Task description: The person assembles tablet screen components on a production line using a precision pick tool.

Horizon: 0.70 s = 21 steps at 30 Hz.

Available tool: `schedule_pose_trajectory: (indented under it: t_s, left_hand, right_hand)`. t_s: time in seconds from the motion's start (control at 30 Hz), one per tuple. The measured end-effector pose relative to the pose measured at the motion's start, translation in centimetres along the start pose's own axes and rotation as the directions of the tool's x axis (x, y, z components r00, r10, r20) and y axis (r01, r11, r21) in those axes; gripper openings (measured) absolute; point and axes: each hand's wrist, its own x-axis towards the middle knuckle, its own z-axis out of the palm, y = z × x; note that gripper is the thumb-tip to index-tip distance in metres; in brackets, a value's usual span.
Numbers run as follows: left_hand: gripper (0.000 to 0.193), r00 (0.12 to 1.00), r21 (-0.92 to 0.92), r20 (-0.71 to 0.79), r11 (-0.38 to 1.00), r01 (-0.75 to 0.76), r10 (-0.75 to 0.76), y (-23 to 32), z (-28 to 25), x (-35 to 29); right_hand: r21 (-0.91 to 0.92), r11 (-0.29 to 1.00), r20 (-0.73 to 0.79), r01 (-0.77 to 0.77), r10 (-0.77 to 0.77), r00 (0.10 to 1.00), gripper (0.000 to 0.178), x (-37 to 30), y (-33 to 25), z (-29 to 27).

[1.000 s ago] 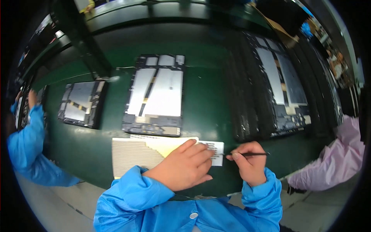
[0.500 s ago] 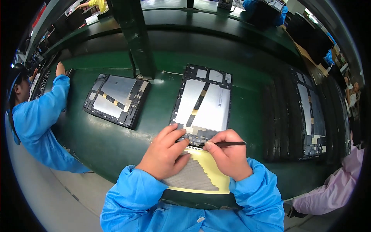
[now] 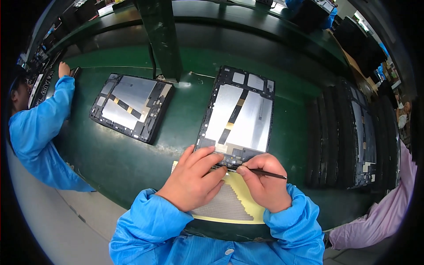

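An opened tablet [image 3: 260, 117] with silver battery panels and a black frame lies in front of me, its short edge toward me. My left hand [image 3: 192, 181] rests with fingers stretched over its near left corner and edge. In my right hand [image 3: 268, 183] is a pair of thin black tweezers [image 3: 274, 175], pinched between thumb and fingers. The tweezers' tip is at the tablet's near edge, mostly hidden by my fingers. Beneath my hands lies a yellow backing sheet [image 3: 242, 191] carrying rows of small grey strips [image 3: 225, 204]. Whether the tip holds a strip is too small to tell.
Another opened tablet [image 3: 148, 104] lies on top of a stack at the left of the green table [image 3: 176, 110]. Several dark tablets [image 3: 324, 137] stand in a row at the right. A green post [image 3: 160, 39] rises behind. A co-worker's blue sleeve [image 3: 39, 119] is at far left.
The tweezers' rear end has tipped lower, and my right hand has turned slightly at the tablet's near edge. My left hand stays on the tablet. The whole view has shifted a little.
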Motion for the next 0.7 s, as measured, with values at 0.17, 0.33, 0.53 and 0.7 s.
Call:
schedule_pose_trajectory:
  t_s: [0.17,0.33,0.53,0.7]
  left_hand:
    - [0.031,0.999,0.013,-0.03,1.0,-0.015,0.015,0.3,0.4,0.0]
    - [0.033,0.999,0.148,-0.007,0.988,0.038,-0.038,1.3,0.9,0.4]
    - [0.035,0.998,0.162,-0.003,0.985,0.057,-0.057,1.1,1.0,-0.2]
    - [0.035,0.999,0.109,0.015,0.993,0.046,-0.048,1.0,0.8,0.3]
  right_hand:
    - [-0.142,0.971,0.042,0.193,-0.189,0.981,0.014,0.0,-0.5,-0.2]
    - [-0.029,0.99,0.027,0.138,-0.137,0.99,0.016,-0.1,-0.4,-0.6]
    - [0.529,0.816,0.035,-0.233,0.254,0.967,0.019,-2.6,-3.2,-4.7]
    - [0.274,0.889,0.197,-0.367,0.322,0.926,0.017,-3.6,-1.2,-2.9]
